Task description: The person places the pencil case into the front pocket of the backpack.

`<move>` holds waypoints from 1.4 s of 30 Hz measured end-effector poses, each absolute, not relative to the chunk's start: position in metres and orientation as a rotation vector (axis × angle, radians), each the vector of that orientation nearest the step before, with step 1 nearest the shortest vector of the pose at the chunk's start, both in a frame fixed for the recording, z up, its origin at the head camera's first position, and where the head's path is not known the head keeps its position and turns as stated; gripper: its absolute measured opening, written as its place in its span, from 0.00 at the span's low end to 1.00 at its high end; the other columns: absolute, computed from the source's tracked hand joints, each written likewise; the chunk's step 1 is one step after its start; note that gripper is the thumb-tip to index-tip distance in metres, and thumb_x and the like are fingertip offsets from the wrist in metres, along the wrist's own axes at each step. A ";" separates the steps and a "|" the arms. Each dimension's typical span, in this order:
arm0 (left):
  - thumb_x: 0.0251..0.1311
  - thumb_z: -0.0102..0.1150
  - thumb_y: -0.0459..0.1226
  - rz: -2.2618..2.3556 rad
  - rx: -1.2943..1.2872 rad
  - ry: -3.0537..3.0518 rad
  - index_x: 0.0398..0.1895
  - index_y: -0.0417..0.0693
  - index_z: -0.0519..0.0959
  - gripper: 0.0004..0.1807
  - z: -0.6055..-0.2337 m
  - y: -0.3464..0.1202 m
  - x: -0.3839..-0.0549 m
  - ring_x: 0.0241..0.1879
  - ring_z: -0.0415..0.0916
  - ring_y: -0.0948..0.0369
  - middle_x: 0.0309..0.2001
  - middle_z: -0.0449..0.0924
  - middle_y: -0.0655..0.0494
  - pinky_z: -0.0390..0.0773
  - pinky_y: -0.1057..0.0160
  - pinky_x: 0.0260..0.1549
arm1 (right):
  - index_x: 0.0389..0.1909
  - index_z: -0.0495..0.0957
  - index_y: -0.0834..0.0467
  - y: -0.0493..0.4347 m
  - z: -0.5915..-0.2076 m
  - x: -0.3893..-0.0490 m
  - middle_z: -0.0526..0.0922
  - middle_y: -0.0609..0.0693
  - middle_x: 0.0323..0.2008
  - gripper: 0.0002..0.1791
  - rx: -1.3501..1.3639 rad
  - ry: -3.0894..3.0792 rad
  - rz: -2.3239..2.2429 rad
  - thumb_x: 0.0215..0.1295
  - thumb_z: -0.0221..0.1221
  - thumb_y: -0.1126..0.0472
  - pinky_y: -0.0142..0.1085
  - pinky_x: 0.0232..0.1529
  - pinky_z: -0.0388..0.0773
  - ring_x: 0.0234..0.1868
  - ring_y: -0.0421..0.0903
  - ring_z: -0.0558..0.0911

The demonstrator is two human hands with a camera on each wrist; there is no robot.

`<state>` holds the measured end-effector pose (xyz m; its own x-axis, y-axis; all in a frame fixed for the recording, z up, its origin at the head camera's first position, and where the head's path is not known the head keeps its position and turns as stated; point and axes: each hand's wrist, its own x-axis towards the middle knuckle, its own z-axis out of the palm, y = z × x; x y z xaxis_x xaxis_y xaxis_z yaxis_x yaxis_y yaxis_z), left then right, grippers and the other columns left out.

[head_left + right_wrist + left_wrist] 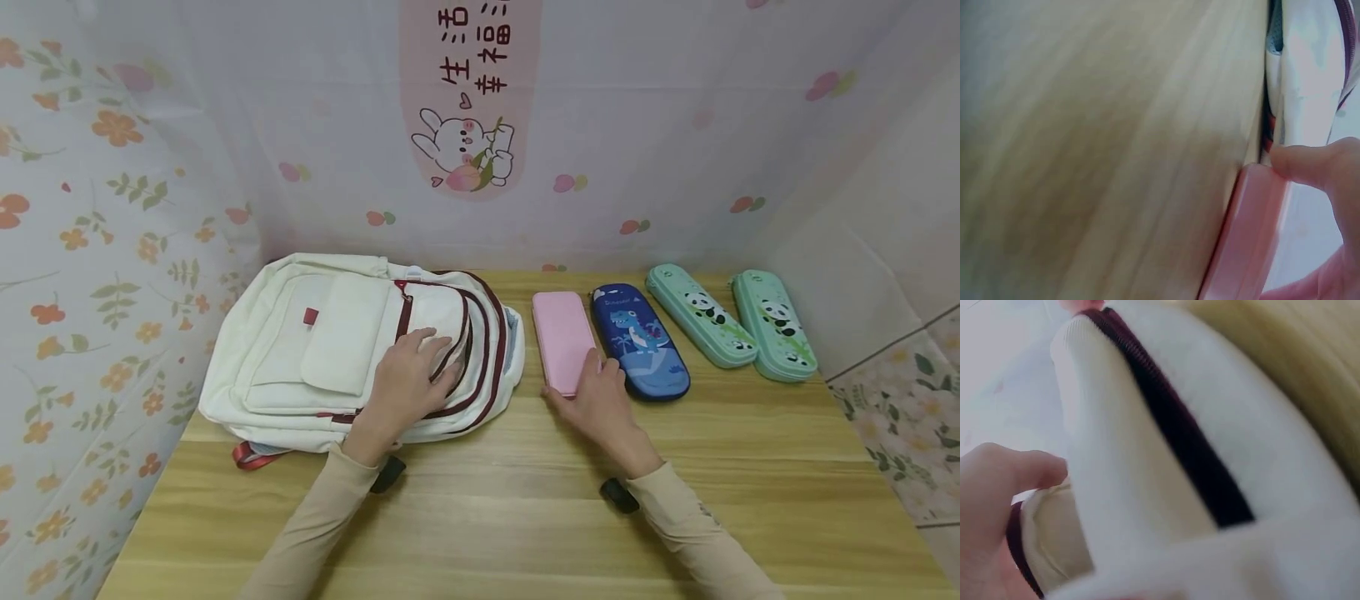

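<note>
A white backpack [258, 342] with dark red zipper trim lies on its back at the left of the table. My left hand [408, 379] holds the edge of its unzipped front pocket; in the left wrist view the thumb of that hand [988, 506] lies over the pocket's fabric edge. To the right of the bag, my right hand [600, 404] grips the near end of a pink pencil case [562, 333], thumb on one side and fingers on the other. The right wrist view shows the thumb against the corner of the pink case [1247, 237].
Right of the pink case lies a blue dinosaur pencil case [641, 350]. Farther right are two green panda pencil cases, one [701, 317] beside the other [776, 325]. A patterned cloth [322, 167] hangs behind the wooden table [495, 517].
</note>
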<state>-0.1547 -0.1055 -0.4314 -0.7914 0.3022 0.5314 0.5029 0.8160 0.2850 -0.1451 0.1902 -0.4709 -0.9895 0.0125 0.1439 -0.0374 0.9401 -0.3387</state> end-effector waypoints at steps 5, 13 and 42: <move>0.54 0.68 0.38 -0.648 -0.603 -2.350 0.39 0.42 0.86 0.12 -0.427 -0.107 -0.158 0.37 0.82 0.49 0.37 0.84 0.47 0.83 0.52 0.33 | 0.56 0.65 0.79 0.193 -0.468 -0.146 0.72 0.73 0.42 0.54 -0.050 -2.959 0.554 0.48 0.73 0.38 0.55 0.39 0.78 0.41 0.65 0.76; 0.52 0.68 0.33 -0.754 -0.596 -2.309 0.33 0.39 0.84 0.07 -0.424 -0.113 -0.161 0.26 0.77 0.55 0.29 0.81 0.50 0.80 0.55 0.27 | 0.61 0.68 0.78 0.201 -0.468 -0.144 0.75 0.73 0.46 0.52 -0.079 -2.902 0.676 0.51 0.70 0.39 0.55 0.41 0.79 0.43 0.64 0.77; 0.54 0.64 0.28 -0.824 -0.493 -2.110 0.32 0.32 0.81 0.05 -0.398 -0.145 -0.169 0.24 0.73 0.53 0.26 0.79 0.43 0.73 0.57 0.23 | 0.62 0.75 0.64 0.161 -0.429 -0.140 0.80 0.64 0.49 0.49 0.339 -2.708 0.805 0.42 0.76 0.38 0.49 0.46 0.83 0.46 0.58 0.81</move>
